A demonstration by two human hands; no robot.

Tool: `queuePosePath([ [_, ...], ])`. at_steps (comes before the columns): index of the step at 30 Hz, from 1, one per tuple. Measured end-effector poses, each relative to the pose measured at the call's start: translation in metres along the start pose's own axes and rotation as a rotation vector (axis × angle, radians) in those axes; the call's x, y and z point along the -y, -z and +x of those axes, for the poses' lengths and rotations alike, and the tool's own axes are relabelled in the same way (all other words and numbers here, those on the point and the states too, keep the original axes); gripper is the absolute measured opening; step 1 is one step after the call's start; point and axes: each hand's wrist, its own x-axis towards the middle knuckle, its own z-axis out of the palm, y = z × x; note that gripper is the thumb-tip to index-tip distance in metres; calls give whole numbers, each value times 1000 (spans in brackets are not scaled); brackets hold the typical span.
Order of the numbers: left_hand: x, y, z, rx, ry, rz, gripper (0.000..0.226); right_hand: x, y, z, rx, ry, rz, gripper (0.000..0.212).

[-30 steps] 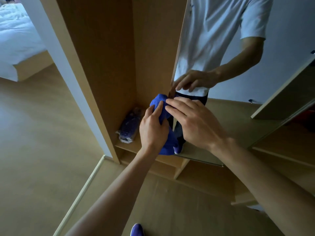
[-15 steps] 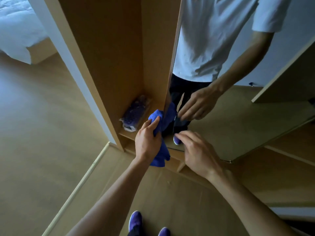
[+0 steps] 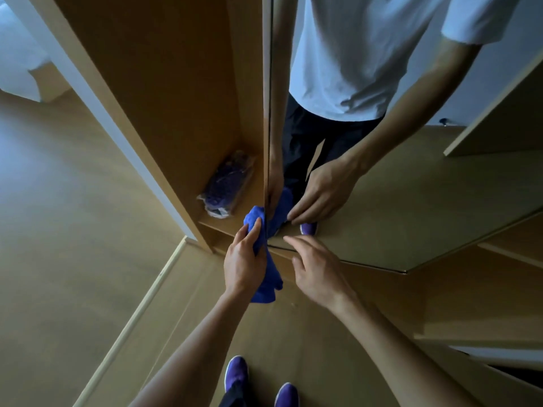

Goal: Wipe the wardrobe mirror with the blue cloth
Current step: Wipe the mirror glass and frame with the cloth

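Note:
The wardrobe mirror [image 3: 396, 201] stands tall in front of me and reflects my torso and arms. My left hand [image 3: 242, 259] grips the blue cloth [image 3: 264, 277] and presses its upper part against the mirror's lower left corner; the rest of the cloth hangs below my palm. Beside it, my right hand [image 3: 316, 268] is spread with nothing in it, its fingertips close to the mirror's bottom edge. I cannot tell whether they touch the glass.
Left of the mirror is an open wooden wardrobe compartment [image 3: 176, 98] with a plastic-wrapped purple bundle [image 3: 226, 183] on its low shelf. Wooden floor [image 3: 73, 230] spreads left; a white bed [image 3: 17, 71] lies far left. My purple shoes [image 3: 235, 374] stand below.
Both hands have moved down the mirror to its bottom edge. My right hand has come off the cloth and shifted right, and the view has tilted further down.

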Motion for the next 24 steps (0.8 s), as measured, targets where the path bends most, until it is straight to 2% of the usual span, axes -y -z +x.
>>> queuePosePath([
  [5, 12, -16, 5, 75, 73, 11, 60, -25, -20, -3, 105, -119, 61, 47],
  [8, 6, -17, 5, -1, 83, -29, 60, -37, -30, -5, 149, -175, 115, 48],
  [11, 1, -14, 5, -135, 22, -93, 60, -48, -42, -8, 196, -216, 152, 46],
  [14, 3, -17, 3, -188, -26, -108, 59, -59, -58, -7, 237, -294, 240, 46],
  [24, 35, -51, 12, 24, 190, -125, 61, -82, -98, -1, 203, -454, 622, 42],
])
